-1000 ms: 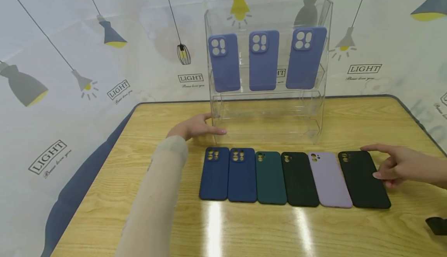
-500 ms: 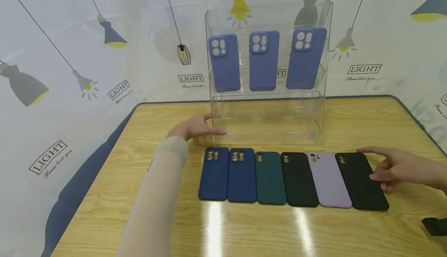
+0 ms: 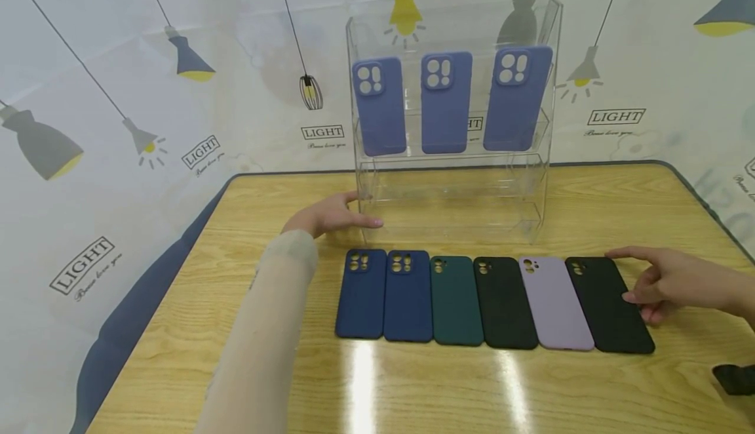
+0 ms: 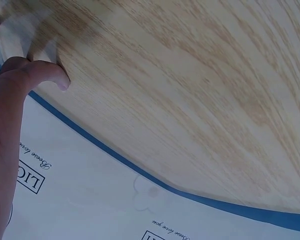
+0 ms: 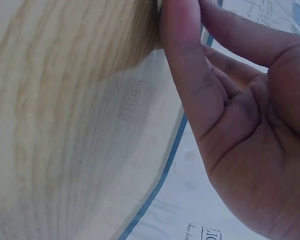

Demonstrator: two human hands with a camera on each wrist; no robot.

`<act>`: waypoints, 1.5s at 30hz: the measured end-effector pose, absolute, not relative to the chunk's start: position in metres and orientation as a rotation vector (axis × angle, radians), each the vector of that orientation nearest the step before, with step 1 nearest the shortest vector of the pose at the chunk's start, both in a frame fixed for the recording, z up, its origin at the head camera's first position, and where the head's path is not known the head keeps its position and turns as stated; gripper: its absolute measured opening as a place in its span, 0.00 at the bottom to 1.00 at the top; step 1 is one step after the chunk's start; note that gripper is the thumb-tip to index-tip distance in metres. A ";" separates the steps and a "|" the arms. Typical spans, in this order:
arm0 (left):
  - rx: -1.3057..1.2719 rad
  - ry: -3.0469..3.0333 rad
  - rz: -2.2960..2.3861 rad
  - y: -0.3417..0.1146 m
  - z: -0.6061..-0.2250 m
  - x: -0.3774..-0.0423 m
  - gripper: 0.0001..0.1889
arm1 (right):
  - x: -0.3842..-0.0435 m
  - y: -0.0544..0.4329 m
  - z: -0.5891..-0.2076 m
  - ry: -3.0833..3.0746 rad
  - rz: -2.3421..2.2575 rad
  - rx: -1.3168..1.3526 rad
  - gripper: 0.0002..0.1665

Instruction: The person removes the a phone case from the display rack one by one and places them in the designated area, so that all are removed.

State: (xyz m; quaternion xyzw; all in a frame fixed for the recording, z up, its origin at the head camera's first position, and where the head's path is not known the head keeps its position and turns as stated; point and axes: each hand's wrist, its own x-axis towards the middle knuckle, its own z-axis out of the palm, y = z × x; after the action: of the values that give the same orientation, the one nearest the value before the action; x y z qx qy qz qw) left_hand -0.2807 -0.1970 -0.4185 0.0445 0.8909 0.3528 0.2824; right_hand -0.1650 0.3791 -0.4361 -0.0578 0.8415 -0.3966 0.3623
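In the head view, my left hand (image 3: 330, 216) holds the lower left side of a clear acrylic display stand (image 3: 445, 157), thumb in front, other fingers partly hidden. My right hand (image 3: 678, 283) has its index finger at the top edge of a black phone case (image 3: 610, 306) and its thumb against the right edge. This case ends a row lying flat: two navy phone cases (image 3: 407, 306), a teal phone case (image 3: 457, 306), another black phone case (image 3: 507, 306) and a lilac phone case (image 3: 557, 306). The wrist views show the left thumb (image 4: 47, 72) and right hand (image 5: 240, 115), but no case.
Three periwinkle phone cases (image 3: 446, 116) stand in an upper tier of the display stand. A dark object (image 3: 734, 379) sits at the right edge of the view. Beneath everything is a wooden table (image 3: 194, 303); a printed lamp-pattern backdrop (image 3: 259, 126) rises behind it.
My right hand has shifted slightly left, and the rightmost black case has slid left with it, closer against the lilac one. The left hand and the stand have stayed in place.
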 end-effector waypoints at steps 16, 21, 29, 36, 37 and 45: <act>0.129 2.382 0.951 -0.199 -0.419 -0.282 0.65 | -0.178 0.372 -0.420 2.284 -0.770 -0.197 0.52; 0.122 2.393 0.944 -0.199 -0.418 -0.282 0.65 | -0.195 0.361 -0.404 2.581 -0.489 -0.412 0.49; 0.124 2.386 0.950 -0.199 -0.421 -0.282 0.66 | -0.226 0.327 -0.396 2.680 -0.512 -0.583 0.47; 0.132 2.393 0.939 -0.200 -0.421 -0.281 0.66 | -0.251 0.301 -0.397 2.616 -0.542 -0.557 0.53; 0.132 2.395 0.938 -0.200 -0.420 -0.281 0.66 | -0.253 0.298 -0.397 2.614 -0.543 -0.555 0.54; 0.164 2.394 0.957 -0.199 -0.421 -0.281 0.65 | -0.261 0.285 -0.400 2.566 -0.560 -0.515 0.59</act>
State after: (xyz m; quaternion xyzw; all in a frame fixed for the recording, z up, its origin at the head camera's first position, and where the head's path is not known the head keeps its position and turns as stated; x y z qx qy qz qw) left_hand -0.2813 -0.1992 -0.4205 0.0612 0.8909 0.3560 0.2753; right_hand -0.2606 0.2849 -0.4000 -0.1874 0.9329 -0.2037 0.2304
